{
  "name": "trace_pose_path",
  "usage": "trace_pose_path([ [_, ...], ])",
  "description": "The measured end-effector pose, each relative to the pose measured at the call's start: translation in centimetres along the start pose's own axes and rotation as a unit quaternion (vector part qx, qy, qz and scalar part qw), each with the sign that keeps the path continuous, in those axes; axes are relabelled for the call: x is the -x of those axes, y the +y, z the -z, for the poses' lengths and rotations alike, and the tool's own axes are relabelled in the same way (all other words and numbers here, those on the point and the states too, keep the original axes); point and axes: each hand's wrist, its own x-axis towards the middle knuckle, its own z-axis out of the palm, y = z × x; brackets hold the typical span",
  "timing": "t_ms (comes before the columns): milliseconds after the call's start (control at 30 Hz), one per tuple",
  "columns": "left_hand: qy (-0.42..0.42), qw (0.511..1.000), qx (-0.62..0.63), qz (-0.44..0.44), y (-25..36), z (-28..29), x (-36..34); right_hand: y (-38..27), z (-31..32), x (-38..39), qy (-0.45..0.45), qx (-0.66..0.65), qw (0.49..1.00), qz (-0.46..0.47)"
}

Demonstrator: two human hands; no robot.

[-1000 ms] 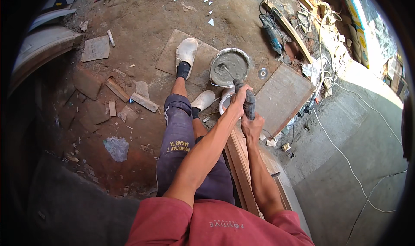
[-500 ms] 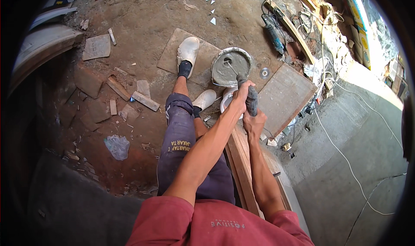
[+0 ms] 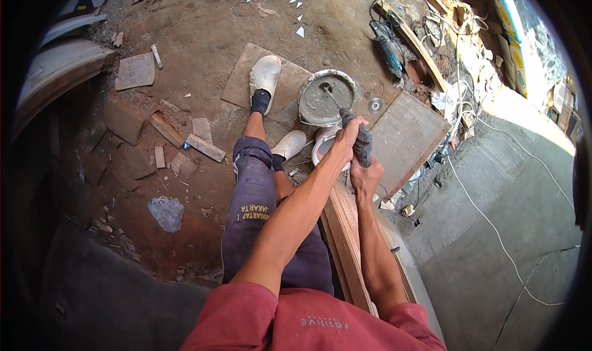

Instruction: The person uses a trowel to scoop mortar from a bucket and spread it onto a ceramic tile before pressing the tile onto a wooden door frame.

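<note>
Both hands are closed on a dark power drill (image 3: 364, 146) with a mixing rod (image 3: 333, 98) fitted to its front. My left hand (image 3: 350, 134) wraps the front of the body. Behind it, my right hand (image 3: 366, 176) grips the rear end; its fingers are partly hidden. The rod slants down into wet grey mortar (image 3: 317, 108), and its lower end is sunk out of sight. A bucket (image 3: 353, 82) with a smeared rim holds the mortar. Close by this bucket, a second white bucket (image 3: 317, 150) sits partly under my left forearm.
My left shoe rests on a flat board (image 3: 237, 82). Right of the bucket lie a metal disc (image 3: 375, 105), a large panel (image 3: 412, 144) and an angle grinder (image 3: 390, 53) with cables. Long planks (image 3: 342, 240) run beside my legs. Broken bricks and wood scraps (image 3: 206, 147) litter the left.
The drill and both hands have shifted very slightly right and down in the picture. The mixing rod stays in the mortar, whose surface swirl looks different. Both hands keep their grip.
</note>
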Motion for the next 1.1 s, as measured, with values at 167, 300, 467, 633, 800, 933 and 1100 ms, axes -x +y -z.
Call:
trace_pose_path([
  [167,-0.026,1.000,-0.009,0.010,0.4,-0.2,-0.7,0.1,0.3,-0.5,0.003,0.014,1.000,0.003],
  [300,0.010,1.000,-0.023,0.006,-0.1,-0.8,-0.7,-0.2,0.9,-0.4,0.000,0.008,1.000,-0.008],
  [467,0.022,0.999,-0.045,0.015,-1.1,-1.5,-0.4,0.4,1.6,-0.1,0.002,-0.007,1.000,-0.008],
  [633,-0.016,0.999,-0.035,0.002,-0.9,-1.1,-1.4,0.5,1.4,-0.5,0.009,-0.006,1.000,-0.013],
  [800,-0.006,0.999,-0.035,0.005,-1.7,-1.4,-1.9,1.4,1.1,-0.9,0.018,0.011,1.000,-0.018],
  [933,-0.009,0.999,-0.039,0.020,-1.7,-1.3,-2.3,1.4,1.2,-0.8,0.020,-0.010,1.000,-0.017],
  [1100,-0.041,0.999,-0.032,0.015,-2.1,-1.0,-2.3,1.9,1.9,-0.2,0.013,-0.007,1.000,-0.023],
])
